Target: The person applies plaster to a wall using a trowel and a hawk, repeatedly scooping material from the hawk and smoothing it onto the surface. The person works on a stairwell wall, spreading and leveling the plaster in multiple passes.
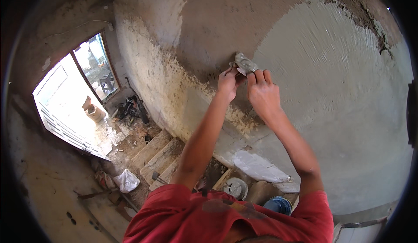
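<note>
My left hand is closed on a plaster-smeared tool, probably a trowel, at the upper middle. My right hand is closed too, its curled fingers at the tool's lower right edge. Much of the tool's handle is hidden by my fingers. Both hands are in front of the wall, near where bare brown render meets a band of smooth, wet grey plaster that spreads to the right.
Stone steps descend at left toward a bright doorway with a rubble-strewn floor and a brown sack. A white bag lies lower left. Below my arms are a blue bucket and a round grey container.
</note>
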`<action>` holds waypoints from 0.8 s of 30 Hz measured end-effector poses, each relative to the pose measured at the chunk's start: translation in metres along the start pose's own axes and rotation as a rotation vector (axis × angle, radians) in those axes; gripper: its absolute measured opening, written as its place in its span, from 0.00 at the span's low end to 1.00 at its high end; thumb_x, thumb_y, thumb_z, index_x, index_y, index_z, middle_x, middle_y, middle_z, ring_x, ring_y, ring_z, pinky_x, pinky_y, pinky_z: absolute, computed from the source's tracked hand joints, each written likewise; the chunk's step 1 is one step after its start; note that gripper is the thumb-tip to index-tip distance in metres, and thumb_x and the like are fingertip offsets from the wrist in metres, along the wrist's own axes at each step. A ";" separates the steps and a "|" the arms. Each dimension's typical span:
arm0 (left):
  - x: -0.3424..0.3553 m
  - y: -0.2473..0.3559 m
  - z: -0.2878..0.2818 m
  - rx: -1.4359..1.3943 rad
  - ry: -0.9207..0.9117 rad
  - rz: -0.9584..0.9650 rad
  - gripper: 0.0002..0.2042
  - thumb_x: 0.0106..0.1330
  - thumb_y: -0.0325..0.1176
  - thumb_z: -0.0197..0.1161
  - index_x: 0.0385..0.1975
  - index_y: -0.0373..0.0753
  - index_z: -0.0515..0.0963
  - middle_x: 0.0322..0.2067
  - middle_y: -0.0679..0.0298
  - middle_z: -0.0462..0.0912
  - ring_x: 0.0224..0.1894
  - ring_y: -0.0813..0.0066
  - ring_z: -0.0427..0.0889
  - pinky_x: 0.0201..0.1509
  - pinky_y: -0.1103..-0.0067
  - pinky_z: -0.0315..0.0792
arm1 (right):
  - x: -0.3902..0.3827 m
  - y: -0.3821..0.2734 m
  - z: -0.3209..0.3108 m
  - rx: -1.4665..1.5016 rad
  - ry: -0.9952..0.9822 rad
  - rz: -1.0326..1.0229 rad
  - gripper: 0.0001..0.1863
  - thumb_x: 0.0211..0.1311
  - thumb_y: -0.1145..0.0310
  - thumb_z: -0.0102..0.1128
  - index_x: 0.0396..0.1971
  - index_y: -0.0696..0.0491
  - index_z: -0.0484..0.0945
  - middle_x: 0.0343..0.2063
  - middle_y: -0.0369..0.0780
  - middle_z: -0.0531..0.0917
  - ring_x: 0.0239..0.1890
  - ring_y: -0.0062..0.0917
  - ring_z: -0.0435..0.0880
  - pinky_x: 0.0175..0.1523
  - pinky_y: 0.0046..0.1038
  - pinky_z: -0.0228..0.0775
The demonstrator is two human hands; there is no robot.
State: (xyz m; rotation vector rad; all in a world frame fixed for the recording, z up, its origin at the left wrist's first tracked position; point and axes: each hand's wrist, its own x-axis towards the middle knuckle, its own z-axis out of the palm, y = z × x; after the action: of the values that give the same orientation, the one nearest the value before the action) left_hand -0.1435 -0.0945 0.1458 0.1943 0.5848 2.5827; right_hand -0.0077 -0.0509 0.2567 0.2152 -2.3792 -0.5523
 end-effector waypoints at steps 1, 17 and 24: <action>0.000 -0.001 -0.001 -0.019 -0.012 0.006 0.11 0.79 0.34 0.56 0.53 0.35 0.78 0.44 0.62 0.84 0.45 0.70 0.85 0.49 0.72 0.82 | 0.004 0.000 0.003 -0.011 -0.028 -0.002 0.05 0.56 0.73 0.60 0.32 0.55 0.76 0.33 0.41 0.79 0.41 0.36 0.82 0.32 0.35 0.82; 0.006 0.011 0.021 0.078 0.024 -0.013 0.18 0.78 0.38 0.60 0.57 0.30 0.75 0.50 0.58 0.82 0.51 0.66 0.83 0.56 0.67 0.80 | 0.064 0.055 0.071 -0.157 -0.097 0.028 0.09 0.55 0.69 0.64 0.34 0.55 0.81 0.37 0.44 0.85 0.44 0.40 0.87 0.39 0.37 0.85; 0.002 0.016 0.025 0.114 0.077 -0.029 0.21 0.78 0.37 0.60 0.60 0.25 0.71 0.53 0.54 0.79 0.55 0.61 0.82 0.60 0.66 0.80 | 0.118 0.124 0.036 -0.143 -0.030 0.178 0.10 0.62 0.65 0.60 0.33 0.56 0.84 0.35 0.50 0.87 0.39 0.46 0.88 0.43 0.43 0.83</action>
State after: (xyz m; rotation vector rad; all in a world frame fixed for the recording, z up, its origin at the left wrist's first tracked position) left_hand -0.1465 -0.0972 0.1751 0.1233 0.7583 2.5399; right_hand -0.1212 0.0376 0.3560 -0.0687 -2.3460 -0.6409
